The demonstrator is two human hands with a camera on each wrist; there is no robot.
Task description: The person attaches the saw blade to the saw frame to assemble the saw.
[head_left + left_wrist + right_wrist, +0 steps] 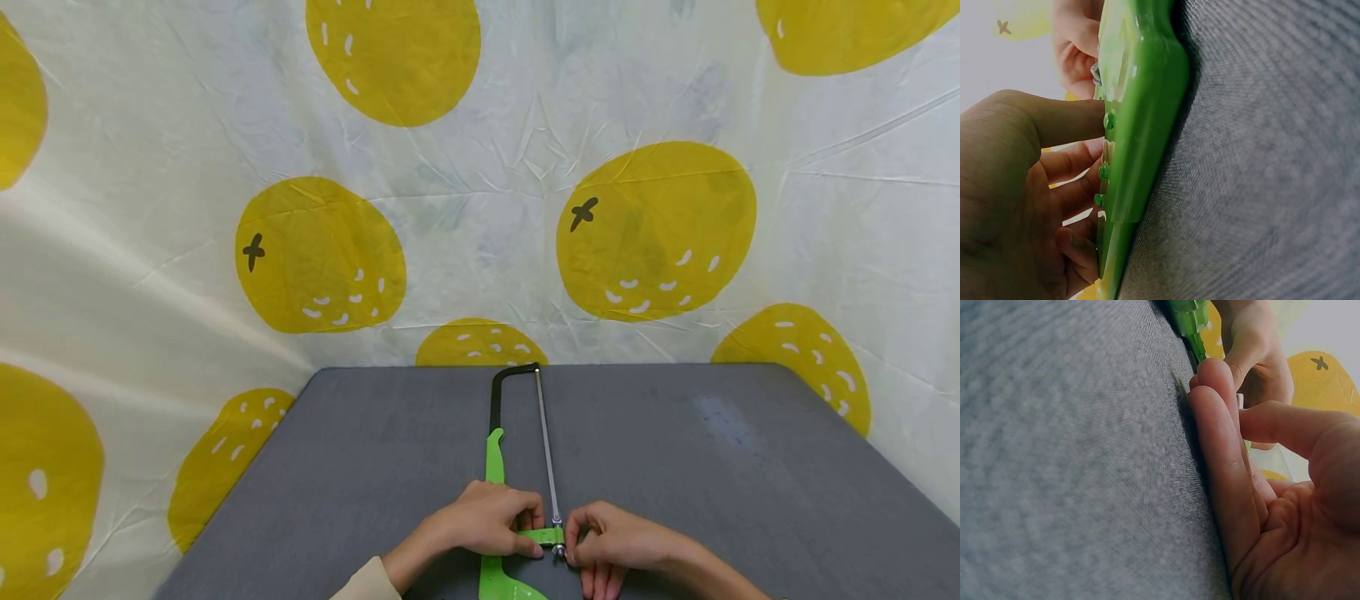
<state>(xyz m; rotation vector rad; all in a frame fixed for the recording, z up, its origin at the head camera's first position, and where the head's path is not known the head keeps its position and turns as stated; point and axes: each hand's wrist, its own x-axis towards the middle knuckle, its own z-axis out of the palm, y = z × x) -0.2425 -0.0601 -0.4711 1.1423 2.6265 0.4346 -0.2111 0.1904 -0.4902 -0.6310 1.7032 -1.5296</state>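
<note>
A hacksaw lies on the grey table, its black frame pointing away and its green handle toward me. The thin metal blade runs along its right side. My left hand reaches over the green frame and holds the short green crosspiece between thumb and fingers. At the blade's near end sits a small metal wing nut. My right hand has its thumb and forefinger pinched at the wing nut, the exact contact partly hidden. In the left wrist view the green handle rests along the table.
The grey padded table stretches to the back and both sides, with a pale smudge at the right. Behind it hangs a whitish sheet printed with yellow fruit, close to the table's far edge and the hacksaw's tip.
</note>
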